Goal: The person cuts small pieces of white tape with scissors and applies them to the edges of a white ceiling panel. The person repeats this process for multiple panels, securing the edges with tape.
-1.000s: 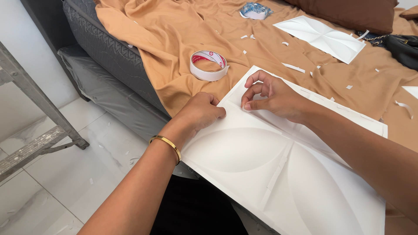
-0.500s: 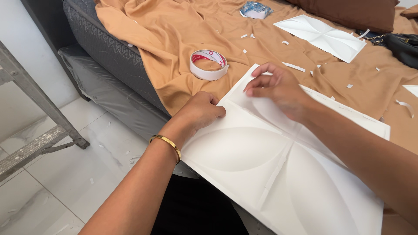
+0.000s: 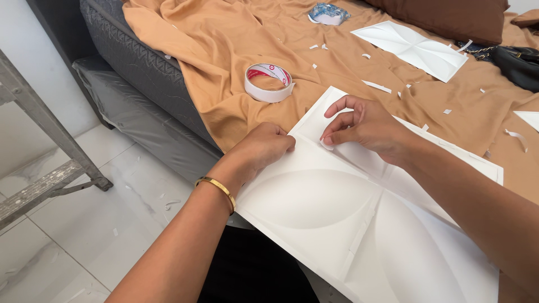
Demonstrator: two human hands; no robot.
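Observation:
A large white embossed panel (image 3: 314, 202) lies across my lap and the bed's edge. My left hand (image 3: 264, 147), with a gold bangle on its wrist, presses down on the panel's left edge with fingers curled. My right hand (image 3: 365, 124) rests on the panel near its far corner, and its thumb and forefinger pinch a thin white strip (image 3: 327, 146) at the panel's surface. A roll of white tape (image 3: 268, 82) with a red-printed core lies on the orange sheet just beyond my hands.
An orange sheet (image 3: 224, 45) covers the bed, strewn with small white paper scraps. A second white panel (image 3: 412, 47), a blue-and-white object (image 3: 327, 13), a black bag (image 3: 516, 64) and a brown pillow (image 3: 449, 17) lie farther back. A metal ladder (image 3: 39, 151) stands left on the tiled floor.
My right hand has shifted slightly along the panel's upper part, fingers now pinching the strip nearer my left hand. My left hand stays pressed at the panel's edge.

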